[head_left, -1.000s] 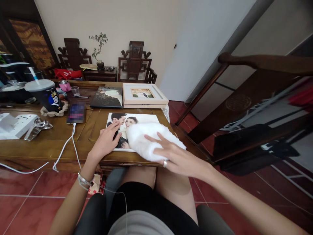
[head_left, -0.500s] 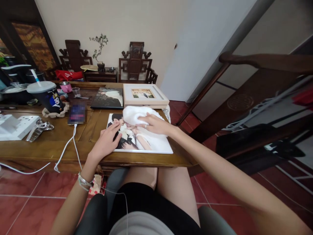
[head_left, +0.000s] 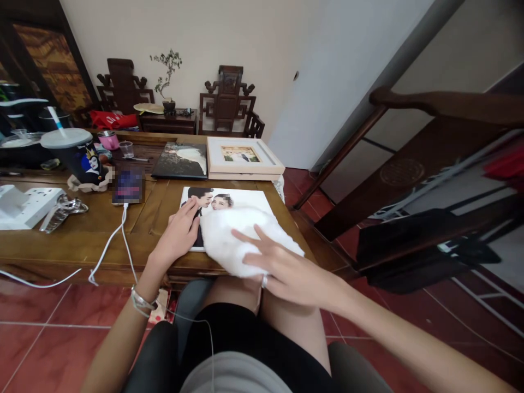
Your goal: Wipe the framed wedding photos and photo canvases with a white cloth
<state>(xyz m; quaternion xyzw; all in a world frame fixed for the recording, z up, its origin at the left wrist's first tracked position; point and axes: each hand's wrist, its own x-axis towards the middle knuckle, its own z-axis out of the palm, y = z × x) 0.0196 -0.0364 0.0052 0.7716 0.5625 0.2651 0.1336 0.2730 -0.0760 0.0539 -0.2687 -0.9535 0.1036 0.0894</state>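
Note:
A photo panel [head_left: 256,197] with a printed portrait of a couple lies on the wooden table near its front edge. My left hand [head_left: 180,229] rests on the panel's left side, fingers stretched out flat. A fluffy white cloth [head_left: 233,232] covers the lower and right part of the print. Over the cloth, my right hand [head_left: 278,262] holds it down with fingers partly spread and a ring showing. The cloth hangs slightly past the table's front edge. What lies beneath it is hidden.
Behind the panel lie a dark photo panel [head_left: 182,161] and a framed photo [head_left: 245,155] with a pale border. Toward the left are a phone [head_left: 128,185] on a white cable, a lidded cup [head_left: 77,158] with a straw, and a power strip [head_left: 30,207].
My right hand has drawn the white cloth down toward me, from the panel's upper part to its front edge. The couple's printed heads are now uncovered. My left hand stays in place.

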